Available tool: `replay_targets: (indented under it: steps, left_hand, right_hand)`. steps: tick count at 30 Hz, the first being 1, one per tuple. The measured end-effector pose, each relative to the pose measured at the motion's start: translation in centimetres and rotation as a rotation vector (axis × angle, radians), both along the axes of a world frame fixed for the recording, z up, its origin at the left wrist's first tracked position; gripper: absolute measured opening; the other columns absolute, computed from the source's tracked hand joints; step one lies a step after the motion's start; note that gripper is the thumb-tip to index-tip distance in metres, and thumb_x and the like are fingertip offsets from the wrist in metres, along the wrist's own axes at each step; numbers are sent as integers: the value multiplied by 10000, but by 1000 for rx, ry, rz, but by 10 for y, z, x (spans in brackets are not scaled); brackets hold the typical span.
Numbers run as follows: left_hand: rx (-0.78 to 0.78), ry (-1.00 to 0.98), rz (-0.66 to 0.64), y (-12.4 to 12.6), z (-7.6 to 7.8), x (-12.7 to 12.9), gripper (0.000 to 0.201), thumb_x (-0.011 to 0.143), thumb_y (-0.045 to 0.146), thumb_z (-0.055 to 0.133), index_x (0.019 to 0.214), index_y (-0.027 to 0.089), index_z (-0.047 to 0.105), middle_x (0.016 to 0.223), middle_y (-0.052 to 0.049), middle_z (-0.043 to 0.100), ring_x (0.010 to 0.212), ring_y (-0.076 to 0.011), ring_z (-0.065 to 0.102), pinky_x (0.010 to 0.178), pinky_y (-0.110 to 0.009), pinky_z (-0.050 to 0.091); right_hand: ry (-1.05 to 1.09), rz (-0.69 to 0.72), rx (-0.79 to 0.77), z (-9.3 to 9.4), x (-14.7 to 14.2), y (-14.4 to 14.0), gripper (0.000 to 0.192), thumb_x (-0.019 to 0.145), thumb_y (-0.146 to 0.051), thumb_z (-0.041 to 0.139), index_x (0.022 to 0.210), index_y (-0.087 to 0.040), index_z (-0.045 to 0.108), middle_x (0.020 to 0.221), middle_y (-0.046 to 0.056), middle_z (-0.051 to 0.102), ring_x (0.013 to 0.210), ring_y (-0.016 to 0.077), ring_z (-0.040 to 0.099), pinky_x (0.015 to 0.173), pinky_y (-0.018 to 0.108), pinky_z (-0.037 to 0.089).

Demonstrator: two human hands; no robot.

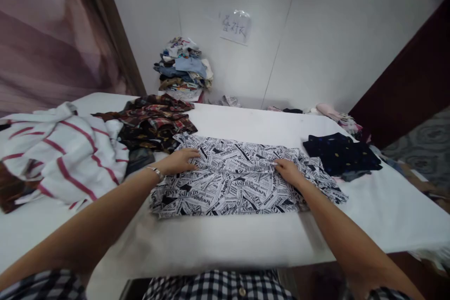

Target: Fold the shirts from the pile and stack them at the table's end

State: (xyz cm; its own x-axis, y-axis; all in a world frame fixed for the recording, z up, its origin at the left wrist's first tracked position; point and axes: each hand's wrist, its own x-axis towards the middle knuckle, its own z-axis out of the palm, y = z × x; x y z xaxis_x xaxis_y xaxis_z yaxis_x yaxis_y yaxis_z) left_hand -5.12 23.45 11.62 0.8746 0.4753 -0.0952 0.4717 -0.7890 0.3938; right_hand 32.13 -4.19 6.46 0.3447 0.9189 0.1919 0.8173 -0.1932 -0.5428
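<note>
1. A black-and-white newspaper-print shirt [239, 180] lies spread flat across the middle of the white table [379, 211], its near edge running roughly straight along the near side of the table.
2. The left hand [181, 160] rests palm down on the shirt's left part, fingers stretched out flat toward the right; it presses the cloth and grips nothing. A thin bracelet [155, 172] sits on that wrist.
3. The right hand [288, 170] lies on the shirt's right part, fingers pointing left along a fold line in the cloth (whether the fingertips pinch the fabric or only press on it cannot be made out).
4. Just left of the shirt, touching its far left corner, lies a dark plaid garment [154, 122] in red and brown.
5. Farther left sits a crumpled white cloth with red stripes [66, 154], bunched up at the table's left edge.
6. To the right of the shirt, a little apart from it, lies a folded navy garment [341, 152] with small dots.
7. At the far side, against the wall, stands a pile of mixed clothes [184, 70], with a paper note [235, 28] stuck on the wall to its right.
</note>
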Motion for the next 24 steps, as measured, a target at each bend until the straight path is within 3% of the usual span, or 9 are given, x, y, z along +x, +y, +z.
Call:
replay_targets:
  steps: [3,9,15,18,24]
  left_hand:
    - [-41,26,30,-4,7,5,608,664,469,697,1214,216,646,1443,-113,511,1344,-285,446,1135,-377,290]
    - [-4,132,25,-5,10,16,790,603,536,721,1310,218,572,1440,-118,513,1328,-299,453,1100,-361,318]
    - [159,116,124,-3,4,29,293,794,336,527,989,216,709,1141,-101,699,1088,-262,618,957,-325,417]
    - [171,128,174,5,8,37,310,837,307,443,948,178,702,1027,-138,721,995,-268,644,874,-324,450]
    - [166,130,245,31,14,57,311,819,303,451,894,152,712,1006,-153,731,964,-269,655,823,-296,461]
  right_hand:
    - [80,-126,63,12,12,19,218,764,-354,502,746,-208,663,671,11,661,690,200,586,678,304,461]
    - [182,-231,110,25,25,47,246,698,-415,526,693,-196,637,534,-25,555,564,161,506,553,261,376]
    - [211,-246,116,30,27,60,252,690,-422,535,710,-195,643,558,-20,574,581,165,511,573,270,390]
    - [207,-254,119,34,28,65,263,698,-426,532,730,-190,644,580,-16,579,603,171,522,596,279,404]
    - [184,-303,143,35,31,80,260,717,-414,517,743,-189,646,572,-15,575,601,179,534,610,288,422]
